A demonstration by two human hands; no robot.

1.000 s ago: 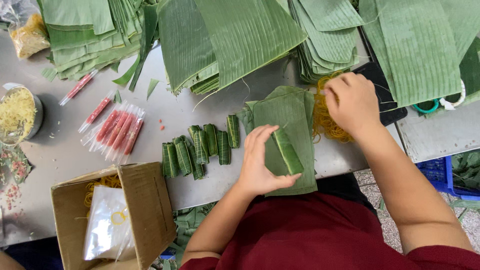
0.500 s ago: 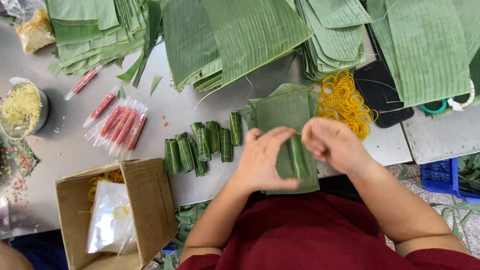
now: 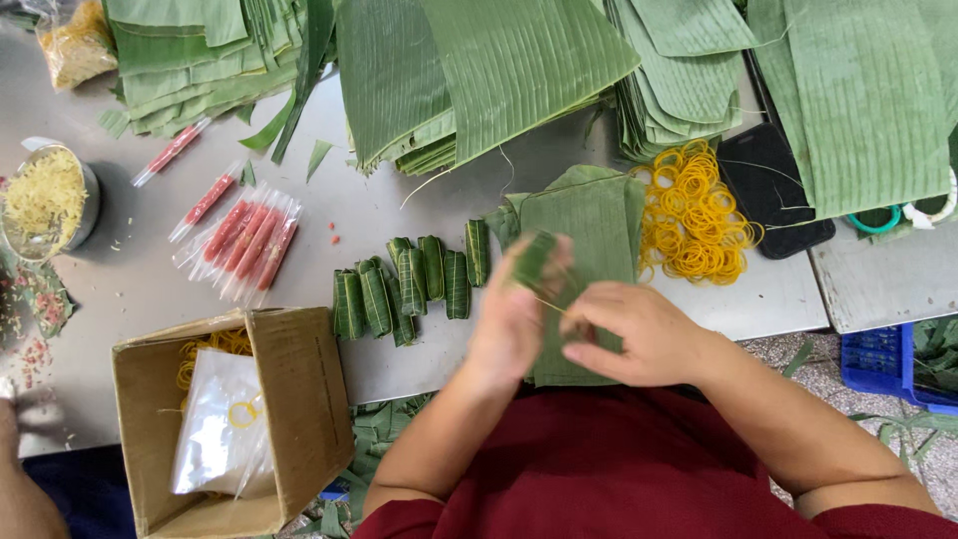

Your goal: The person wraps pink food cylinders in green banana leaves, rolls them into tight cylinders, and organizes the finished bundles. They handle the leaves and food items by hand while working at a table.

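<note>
- The left hand has its grip closed round a small leaf roll, lifted just above the folded leaf on the worktop.
- The right hand pinches a thin yellow rubber band beside the roll.
- Finished rolls lie to the left; a pile of rubber bands lies to the right.

On my feed I see a row of finished leaf-wrapped rolls lying on the grey counter, with plastic-sleeved red sausages to their left. A metal bowl of yellow shreds sits at the far left. An open cardboard box holds a clear bag, and a black phone lies beside stacked banana leaves.
</note>
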